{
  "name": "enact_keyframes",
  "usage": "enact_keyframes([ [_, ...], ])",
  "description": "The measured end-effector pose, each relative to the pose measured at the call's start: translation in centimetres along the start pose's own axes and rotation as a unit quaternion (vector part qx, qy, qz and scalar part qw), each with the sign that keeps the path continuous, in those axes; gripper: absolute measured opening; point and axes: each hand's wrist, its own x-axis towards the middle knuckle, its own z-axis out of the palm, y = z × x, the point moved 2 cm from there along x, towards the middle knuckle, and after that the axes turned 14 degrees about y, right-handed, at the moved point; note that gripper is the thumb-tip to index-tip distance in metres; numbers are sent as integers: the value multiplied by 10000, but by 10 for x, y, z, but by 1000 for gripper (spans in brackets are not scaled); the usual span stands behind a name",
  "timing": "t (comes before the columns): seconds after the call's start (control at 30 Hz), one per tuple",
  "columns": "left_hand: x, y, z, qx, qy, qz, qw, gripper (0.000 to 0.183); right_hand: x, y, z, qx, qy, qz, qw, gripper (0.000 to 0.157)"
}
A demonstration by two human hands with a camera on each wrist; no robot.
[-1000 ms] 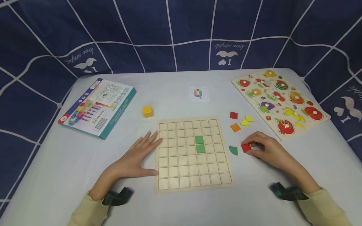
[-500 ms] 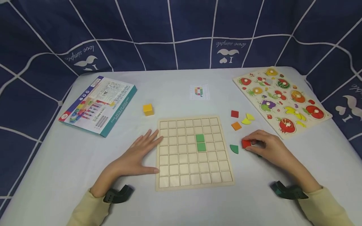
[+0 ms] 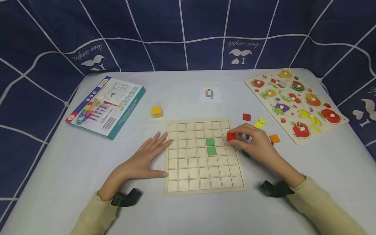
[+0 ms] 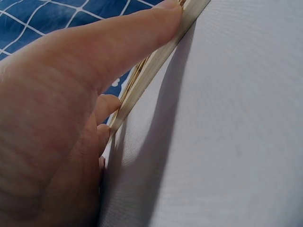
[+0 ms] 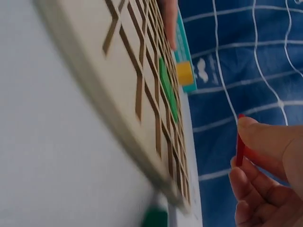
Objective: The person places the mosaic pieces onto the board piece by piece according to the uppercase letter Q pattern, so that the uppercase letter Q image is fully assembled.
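A wooden grid board (image 3: 192, 162) lies on the table with two green square tiles (image 3: 211, 146) set in neighbouring cells. My left hand (image 3: 141, 163) is spread flat beside it, thumb and fingertips touching its left edge. In the left wrist view, the thumb (image 4: 137, 35) rests against the board's rim. Between thumb and fingers, my right hand (image 3: 258, 143) pinches a red square tile (image 3: 230, 136) above the board's right edge. The right wrist view shows this red tile (image 5: 240, 142) edge-on, raised off the board. Partly under the right hand lies a green quarter-round piece (image 3: 245, 154).
Right of the board lie another red square (image 3: 246, 117), two yellow pieces (image 3: 258, 125) and an orange square (image 3: 274, 138). A fruit puzzle board (image 3: 296, 104) stands farther right. Behind are a pattern card (image 3: 210, 94), a yellow cube (image 3: 157, 112) and a toy box (image 3: 107, 106).
My right hand has lifted the red tile from the table and carried it left to the board's right edge. An orange square has come into view behind the hand. The left hand keeps its place.
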Motion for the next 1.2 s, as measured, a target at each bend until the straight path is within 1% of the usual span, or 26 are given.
enact_keyframes([
  [0.1,1,1,0,-2,1,39,10000,102,1,-11,18,354,-130,144,9992,29],
  [0.23,1,1,-1,-19,22,79,10000,102,-4,-24,41,771,-444,383,9953,25],
  [0.4,1,1,-1,12,-5,74,10000,101,-13,-33,57,1035,-749,544,9903,27],
  [0.53,1,1,-1,16,-11,68,10000,102,-18,-35,62,945,-847,534,9905,28],
  [0.7,1,1,-2,-30,66,140,9999,102,-23,-36,66,645,-1090,461,9909,27],
  [0.8,1,1,-1,-35,107,189,9998,102,-25,-38,68,406,-1232,297,9911,28],
  [0.93,1,1,-1,-36,83,188,9998,102,-25,-41,69,141,-1300,24,9914,29],
  [1.2,2,1,-2,-8,-9,104,9999,103,-25,-42,68,-16,-1376,-318,9900,29],
])
